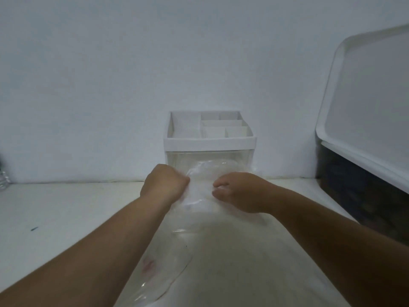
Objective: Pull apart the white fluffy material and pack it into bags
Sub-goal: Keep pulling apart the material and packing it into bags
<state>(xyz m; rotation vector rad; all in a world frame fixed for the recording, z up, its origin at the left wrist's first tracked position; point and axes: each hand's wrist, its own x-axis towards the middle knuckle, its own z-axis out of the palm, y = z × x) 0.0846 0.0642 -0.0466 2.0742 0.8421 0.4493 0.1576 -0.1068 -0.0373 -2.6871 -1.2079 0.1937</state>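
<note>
While both hands are up in front of the person, they hold a clear bag between them. The left hand is curled like a fist on the bag's left edge and grips it. The right hand has its fingers bent on the bag's right edge and pinches it too. The bag is just above the worktop, and it looks a bit white in the middle. That white bit may be the white fluffy material, but the picture is too blurry to be sure. I cannot find the fluff anywhere else.

Nearer the person, a second clear bag lies flat on the worktop, partly under the left arm. I cannot tell if anything is in it.

Just behind the hands stands a white box with small sections on top and a clear drawer below. On the right, a white tray leans on a dark box. A clear bottle peeks in at the far left edge.

I think the job is at the packing part: one bag is in the hands, maybe being filled or closed. How many bags are done, and how much fluff is left, the picture does not show
</note>
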